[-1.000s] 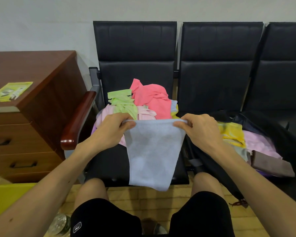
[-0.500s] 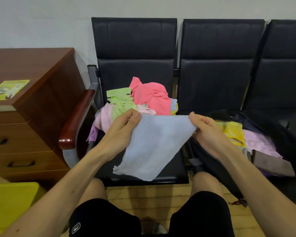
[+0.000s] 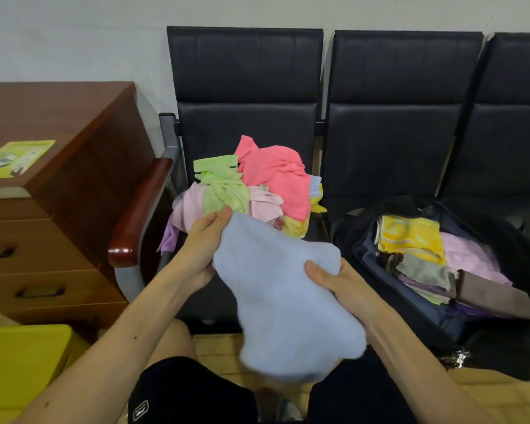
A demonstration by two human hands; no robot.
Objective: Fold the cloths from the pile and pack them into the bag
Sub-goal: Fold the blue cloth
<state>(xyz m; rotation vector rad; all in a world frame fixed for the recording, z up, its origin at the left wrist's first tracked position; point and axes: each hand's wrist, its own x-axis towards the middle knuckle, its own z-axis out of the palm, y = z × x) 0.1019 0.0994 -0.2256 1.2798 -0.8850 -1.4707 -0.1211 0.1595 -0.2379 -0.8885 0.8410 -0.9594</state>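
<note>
Clearly soft and light, the blue cloth [image 3: 282,289] droops between both hands over the lap, left hand [image 3: 202,249] pinching its top corner, right hand [image 3: 337,283] gripping its side edge, so corners look the best hold for folding.

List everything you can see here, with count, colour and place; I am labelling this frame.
Cloth: one, pale blue, held above the lap.
Pile: one, pink, green, yellow, lilac cloths, on left seat.
Bag: one, black, open on middle seat, folded cloths inside.
Seats: three, black, against wall.
Cabinet: one, brown, left.
Leaflet: one, green, on cabinet.
Left hand: grip on the cloth's top corner.
Right hand: grip on the cloth's right edge.
</note>
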